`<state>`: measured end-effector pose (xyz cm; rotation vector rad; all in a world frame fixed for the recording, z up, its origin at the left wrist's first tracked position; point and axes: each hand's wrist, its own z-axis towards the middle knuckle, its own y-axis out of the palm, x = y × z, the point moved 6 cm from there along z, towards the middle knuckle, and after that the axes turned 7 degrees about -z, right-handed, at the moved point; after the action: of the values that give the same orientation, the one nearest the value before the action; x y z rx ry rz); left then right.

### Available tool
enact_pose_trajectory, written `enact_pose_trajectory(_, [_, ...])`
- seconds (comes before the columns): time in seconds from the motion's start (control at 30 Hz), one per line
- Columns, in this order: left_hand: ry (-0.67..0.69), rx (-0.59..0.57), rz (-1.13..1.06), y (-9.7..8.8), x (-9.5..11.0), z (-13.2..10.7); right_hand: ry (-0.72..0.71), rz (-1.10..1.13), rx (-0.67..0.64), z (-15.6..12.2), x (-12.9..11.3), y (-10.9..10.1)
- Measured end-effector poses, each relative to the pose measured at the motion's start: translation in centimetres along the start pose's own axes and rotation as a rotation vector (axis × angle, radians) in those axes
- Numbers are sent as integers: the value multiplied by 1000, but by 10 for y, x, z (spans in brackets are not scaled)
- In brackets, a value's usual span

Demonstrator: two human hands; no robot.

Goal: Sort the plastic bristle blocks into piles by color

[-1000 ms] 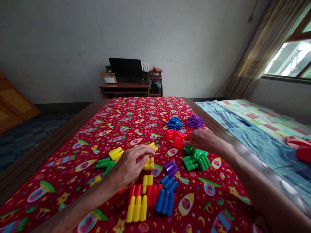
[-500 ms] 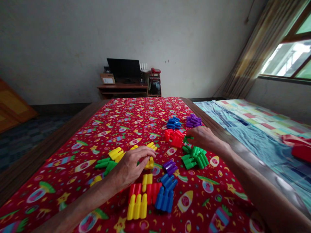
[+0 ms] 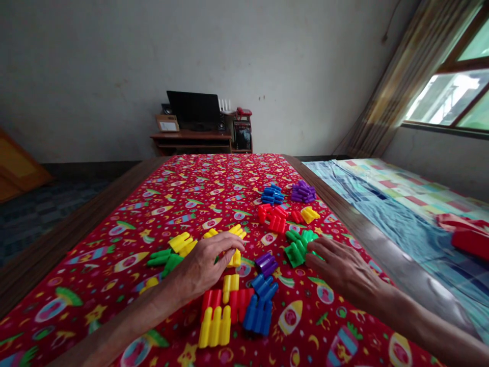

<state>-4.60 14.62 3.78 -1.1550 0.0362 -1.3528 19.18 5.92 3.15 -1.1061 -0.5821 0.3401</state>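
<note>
Green blocks [image 3: 299, 246] partly behind the fingers [image 3: 321, 249] of the right hand [image 3: 347, 267]

A room in a home, with a curtained window [image 3: 446, 97], monitor [image 3: 194, 110] and telephone [image 3: 243, 112].

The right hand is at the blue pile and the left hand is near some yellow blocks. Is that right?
Not quite: the head view shows the right hand at the green pile. The left hand is near some yellow blocks, as you said.

free: far cloth [image 3: 206, 188] left of blue pile [image 3: 272, 194] | blocked: green pile [image 3: 296, 250] at right hand [image 3: 342, 265], red pile [image 3: 277, 223] beyond
</note>
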Motion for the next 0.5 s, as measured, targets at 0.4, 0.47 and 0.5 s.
enact_pose_trajectory(0.4, [57,4,15,4,2,-4,104,106,-8,34,8,27])
enact_pose_trajectory(0.47, [49,4,7,5,0,-6,130,118,-25,31,9,35])
enact_pose_trajectory(0.5, [42,5,5,5,-1,-7,139,124,-40,30,11,37])
